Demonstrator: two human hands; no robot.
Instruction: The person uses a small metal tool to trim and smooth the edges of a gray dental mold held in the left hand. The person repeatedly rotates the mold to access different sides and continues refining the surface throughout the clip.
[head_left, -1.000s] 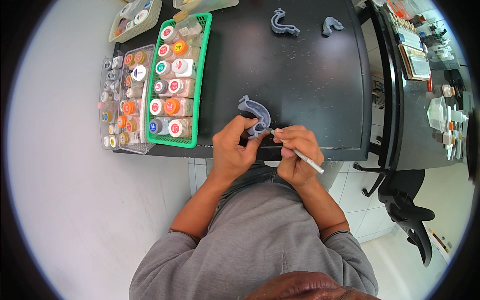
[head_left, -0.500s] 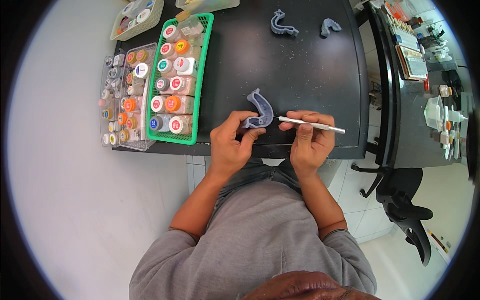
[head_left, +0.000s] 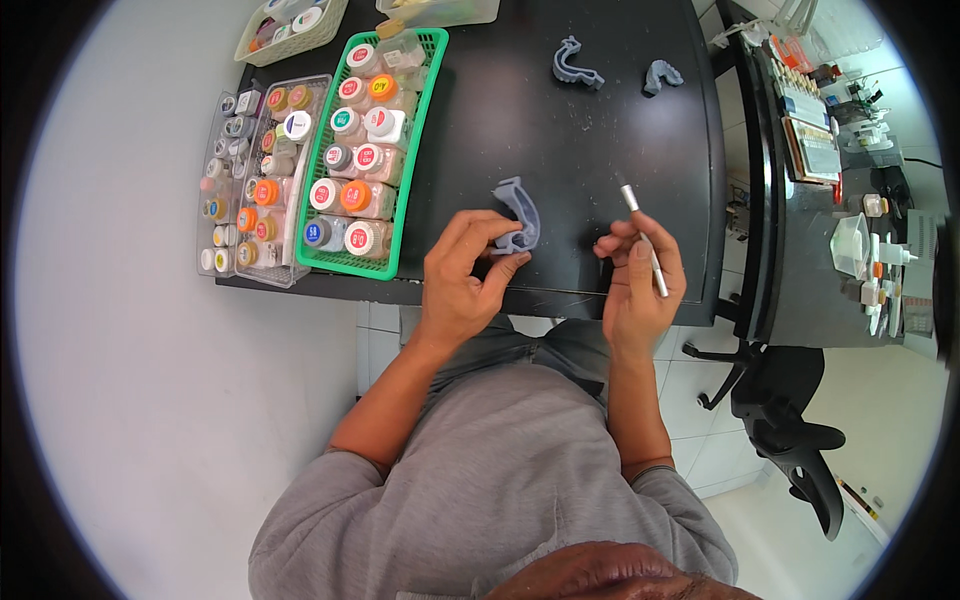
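The left hand [head_left: 462, 283] pinched a grey curved piece [head_left: 518, 216] near the tabletop's [head_left: 560, 130] front edge, its lower end hidden by fingers. The right hand [head_left: 640, 285] gripped a thin brush [head_left: 642, 240]; the middle stayed bare.

The left hand [head_left: 465, 275] pinches a curved part [head_left: 518, 212] at the table's [head_left: 480, 120] near edge; a basket of bottles [head_left: 365, 150] lies left of that grip. Right of it, apart, the right hand [head_left: 640, 275] holds a brush [head_left: 642, 240]; two more parts [head_left: 577, 64] lie far behind.

three grey curved parts [head_left: 519, 213] [head_left: 574, 63] [head_left: 662, 75], one brush [head_left: 642, 238], one green basket [head_left: 412, 160]
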